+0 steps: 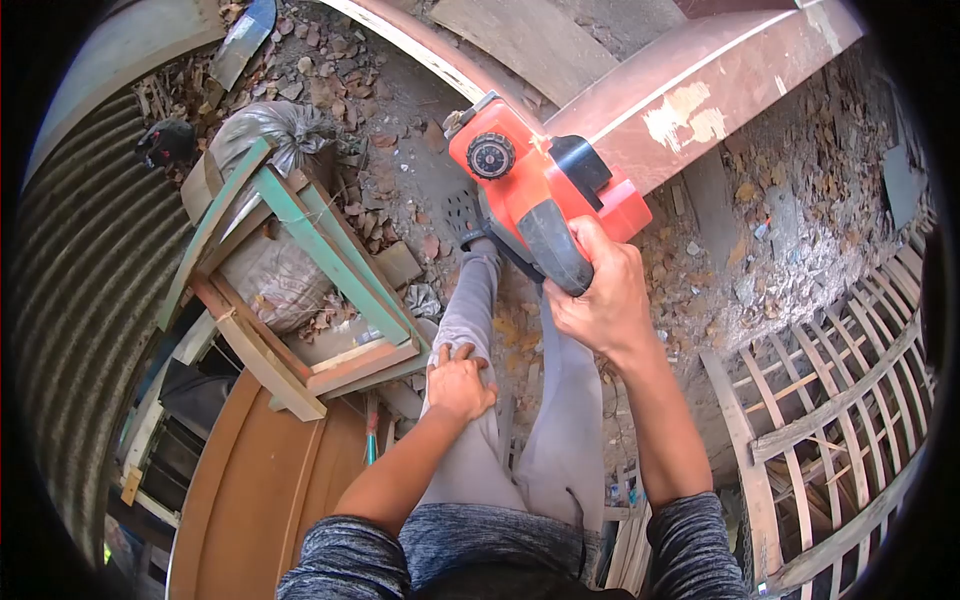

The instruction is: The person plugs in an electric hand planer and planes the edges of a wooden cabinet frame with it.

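Observation:
My right hand is wrapped round the black rear handle of a red electric planer with a round black dial. The planer overlaps the near end of a reddish painted board, whose paint is worn to bare wood in patches. Resting on my left leg, just above the knee, my left hand lies flat with its fingers apart and holds nothing. My left foot, in a dark perforated shoe, is partly hidden beside the planer.
A green-and-brown wooden frame leans at left around a filled sack. Corrugated sheet lines the far left, above a brown wooden panel. A slatted wooden rack stands at right. Dry leaves and rubble cover the ground.

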The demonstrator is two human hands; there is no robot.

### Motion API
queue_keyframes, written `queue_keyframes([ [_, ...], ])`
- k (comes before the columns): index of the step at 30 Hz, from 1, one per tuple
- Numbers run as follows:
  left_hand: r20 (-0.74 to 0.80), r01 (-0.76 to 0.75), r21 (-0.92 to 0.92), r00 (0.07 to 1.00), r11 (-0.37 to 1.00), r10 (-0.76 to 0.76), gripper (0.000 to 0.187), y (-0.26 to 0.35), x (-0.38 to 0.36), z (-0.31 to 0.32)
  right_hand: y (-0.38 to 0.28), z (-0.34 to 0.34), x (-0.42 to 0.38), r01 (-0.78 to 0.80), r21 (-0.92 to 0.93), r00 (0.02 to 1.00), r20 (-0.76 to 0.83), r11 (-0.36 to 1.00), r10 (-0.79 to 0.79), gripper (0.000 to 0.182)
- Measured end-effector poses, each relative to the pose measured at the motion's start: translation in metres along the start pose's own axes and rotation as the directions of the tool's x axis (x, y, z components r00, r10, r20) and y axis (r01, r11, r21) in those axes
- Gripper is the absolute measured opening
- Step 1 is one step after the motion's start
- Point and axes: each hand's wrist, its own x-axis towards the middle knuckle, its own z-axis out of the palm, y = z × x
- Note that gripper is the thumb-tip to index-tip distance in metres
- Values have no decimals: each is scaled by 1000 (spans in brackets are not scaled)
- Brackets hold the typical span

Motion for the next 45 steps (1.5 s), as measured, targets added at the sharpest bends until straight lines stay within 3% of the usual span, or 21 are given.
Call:
queue_keyframes([
  [5,-7,8,-54,1000,999,-8,50,-13,-1,-5,-22,12,8,25,-43,1000,16,999,-24,52],
  [9,95,11,17,995,1000,-12,52,-21,10,-3,-46,13,-42,25,-19,995,95,1000,-23,57],
  [11,-18,-19,-100,1000,995,18,73,-4,-7,-32,-59,6,-71,22,-34,986,164,999,-16,58],
  [13,-145,-189,-112,974,976,172,81,-20,6,-6,-62,-2,-96,-16,-35,979,204,999,23,58],
  [16,-245,-208,-213,957,955,154,71,-24,8,9,-52,-14,-124,-57,-33,979,193,998,63,58],
  [19,26,14,109,1000,994,-17,59,-7,7,-5,-34,-21,-143,-129,-22,978,160,991,131,59],
  [20,60,12,126,998,992,-20,52,0,2,-17,-27,-24,-148,-153,-15,975,158,988,153,59],
  [29,5,15,118,1000,993,-16,52,0,1,-4,-1,-43,-141,-165,-61,986,-30,984,164,43],
  [38,6,26,130,1000,991,-27,50,4,1,-2,19,-49,-154,-157,-134,988,-4,978,157,44],
  [45,44,46,145,998,988,-52,52,10,3,-2,21,-34,-124,-134,-45,991,-25,990,133,45],
])
